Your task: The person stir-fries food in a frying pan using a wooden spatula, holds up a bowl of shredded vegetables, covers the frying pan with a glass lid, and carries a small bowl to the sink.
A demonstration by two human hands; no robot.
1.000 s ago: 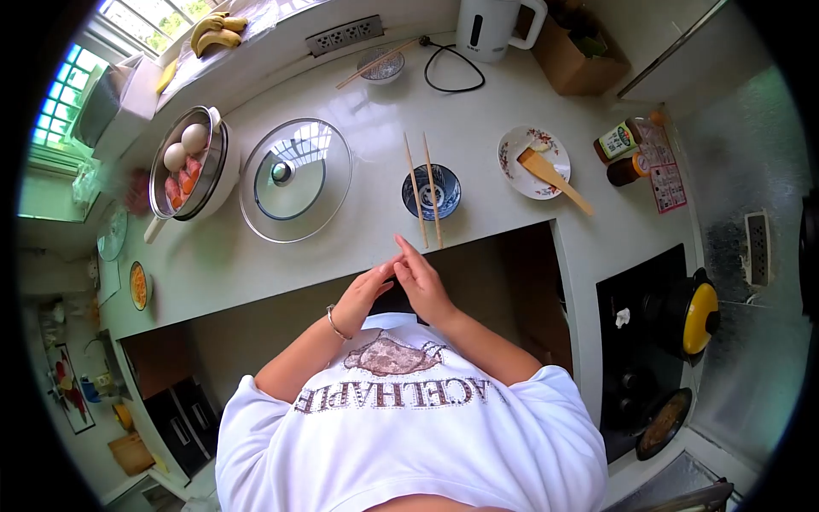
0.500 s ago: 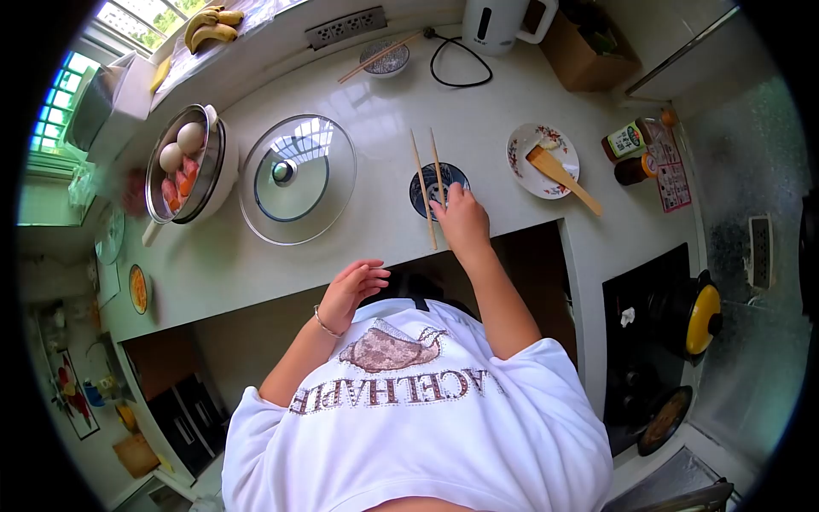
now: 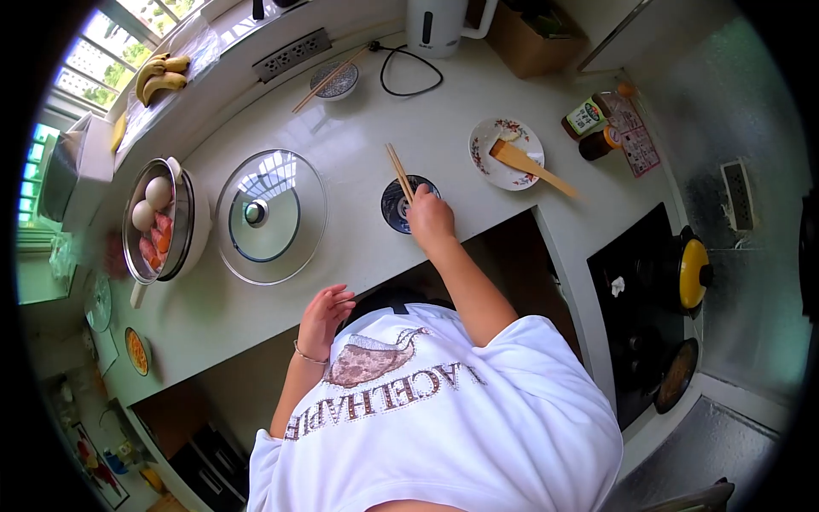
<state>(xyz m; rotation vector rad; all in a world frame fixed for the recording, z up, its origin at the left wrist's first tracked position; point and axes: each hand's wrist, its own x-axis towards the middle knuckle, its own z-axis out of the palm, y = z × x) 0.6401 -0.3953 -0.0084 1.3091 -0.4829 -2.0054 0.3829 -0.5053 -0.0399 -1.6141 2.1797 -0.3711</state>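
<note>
Over the right side of a dark patterned bowl (image 3: 396, 207), my right hand (image 3: 432, 218) is closed on a pair of wooden chopsticks (image 3: 397, 171). The chopsticks lie close together across the bowl, and their lower ends are hidden by the hand. My left hand (image 3: 322, 320) hangs in front of my shirt by the counter's front edge, fingers apart and nothing in it. To the left of the bowl lies a round glass lid (image 3: 277, 224). A floral plate (image 3: 488, 152) with a wooden spatula (image 3: 531, 167) on it is to the right.
A pot (image 3: 202, 224) with a strainer of eggs and sausages stands left. Behind are a small bowl (image 3: 335, 83) with chopsticks across it and a kettle (image 3: 431, 30). Sauce bottles (image 3: 585, 119) are at the right, near the stove (image 3: 636, 320) and a yellow-lidded pot (image 3: 693, 273).
My hands have parted. The right one reached to the bowl and took hold of the chopsticks, which were apart and are now together. The view has turned and shifted.
</note>
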